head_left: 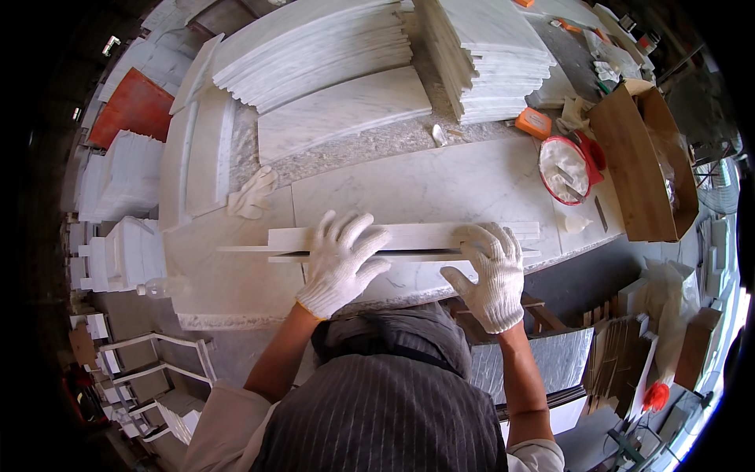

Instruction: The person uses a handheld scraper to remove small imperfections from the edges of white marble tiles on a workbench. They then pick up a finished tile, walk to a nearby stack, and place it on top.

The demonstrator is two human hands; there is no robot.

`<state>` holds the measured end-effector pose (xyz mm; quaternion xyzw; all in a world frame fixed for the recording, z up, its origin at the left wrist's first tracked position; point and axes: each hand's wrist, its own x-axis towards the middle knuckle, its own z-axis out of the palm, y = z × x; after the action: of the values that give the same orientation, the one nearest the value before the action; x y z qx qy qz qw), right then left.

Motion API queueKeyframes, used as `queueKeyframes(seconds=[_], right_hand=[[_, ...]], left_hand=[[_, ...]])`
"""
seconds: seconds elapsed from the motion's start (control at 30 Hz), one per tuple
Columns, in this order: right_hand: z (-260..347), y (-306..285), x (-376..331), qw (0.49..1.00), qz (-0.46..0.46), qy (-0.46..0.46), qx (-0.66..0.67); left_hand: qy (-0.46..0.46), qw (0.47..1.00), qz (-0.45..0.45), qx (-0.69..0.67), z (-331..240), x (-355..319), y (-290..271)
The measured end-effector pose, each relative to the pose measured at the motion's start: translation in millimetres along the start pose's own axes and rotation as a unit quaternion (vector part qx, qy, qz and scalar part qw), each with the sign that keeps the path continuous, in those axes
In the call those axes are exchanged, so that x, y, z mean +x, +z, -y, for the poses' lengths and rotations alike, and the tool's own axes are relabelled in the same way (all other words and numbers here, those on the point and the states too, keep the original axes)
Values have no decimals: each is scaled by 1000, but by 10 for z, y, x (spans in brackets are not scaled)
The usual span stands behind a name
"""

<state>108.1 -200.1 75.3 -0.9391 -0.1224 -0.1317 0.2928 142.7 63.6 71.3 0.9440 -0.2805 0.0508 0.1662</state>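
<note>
Two gloved hands pressing down on long white marble strips (409, 240) laid side by side across the near part of a marble worktop (440, 185), with a dark gap between the pieces. Left hand (340, 263) flat on top, fingers spread wide, palm bearing on the strips left of middle. Right hand (491, 271) flat as well, fingers fanned a little and draped over the right end, thumb reaching toward the near edge. Nothing pinched or gripped by either one; both merely resting and pressing.

Likely stiff, heavy for their width, smooth-faced and brittle: long thin stone of this kind apt to snap if lifted by one end. Best taken with both hands well apart, supporting from beneath at about the quarter points, kept level. Knitted gloves probably adequate against slipping on the polished face.

Beyond, stacked marble slabs (314, 51), a spare white glove (252, 193) lying on the top, an orange block (534, 122), and a red-rimmed bowl (564, 169) holding what may be paste or rags, hard to tell at this distance.
</note>
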Motion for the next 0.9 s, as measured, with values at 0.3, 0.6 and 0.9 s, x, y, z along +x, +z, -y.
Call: queueKeyframes(seconds=[0.3,0.6,0.9], right_hand=[[-351,-237,211,979,107,-51,-164],[-448,92,248,986,89,-73,-116],[-395,110,298,987,90,-83,-100]], left_hand=[[1,1000,-16,6,110,-14,95],[-46,993,-60,88,574,-424,-309],[-172,929,268,189,1431,-761,-783]])
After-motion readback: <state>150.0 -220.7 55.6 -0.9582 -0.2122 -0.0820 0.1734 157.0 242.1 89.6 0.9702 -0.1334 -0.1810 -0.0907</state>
